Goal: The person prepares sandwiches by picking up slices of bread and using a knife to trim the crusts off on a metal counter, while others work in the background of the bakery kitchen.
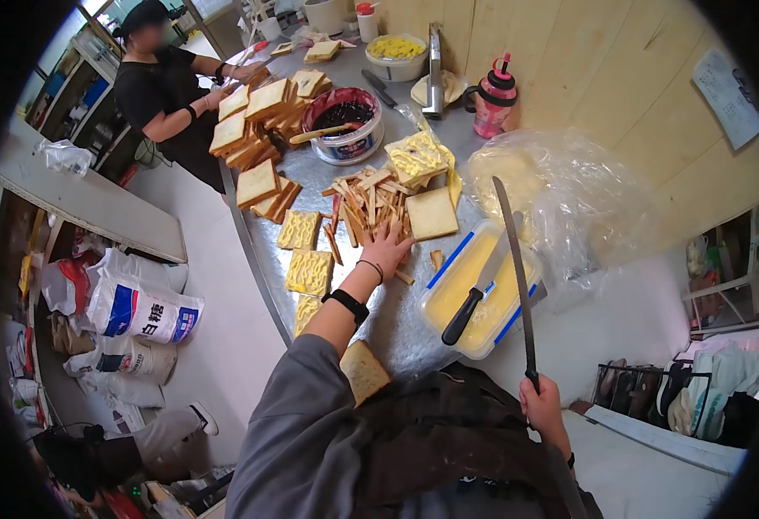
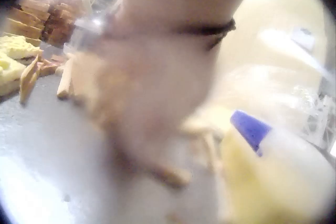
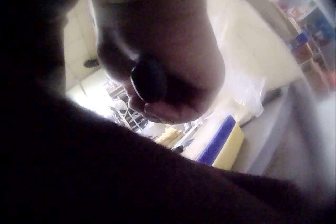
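My left hand (image 1: pixel 385 251) has its fingers spread over the near end of a heap of cut bread crusts (image 1: pixel 369 201) on the metal table; motion blurs this hand (image 2: pixel 157 92) in the left wrist view. In my right hand (image 1: pixel 544 411) is the dark handle of a long serrated knife (image 1: pixel 518 268), its blade pointing up and away beside a clear tub (image 1: pixel 475 348) of yellow spread. The right wrist view shows the curled fingers of that hand (image 3: pixel 168 87) round the handle end (image 3: pixel 149 80). A plain bread slice (image 1: pixel 432 214) lies right of the crusts.
A black-handled spatula (image 1: pixel 469 310) lies across the tub. Bread slices with yellow spread (image 1: pixel 308 272) line the left side. Farther back stand a tub of dark jam (image 1: pixel 349 149), bread stacks (image 1: pixel 250 130), a pink bottle (image 1: pixel 494 104) and a plastic bag (image 1: pixel 578 199). Another person (image 1: pixel 167 95) stands far left.
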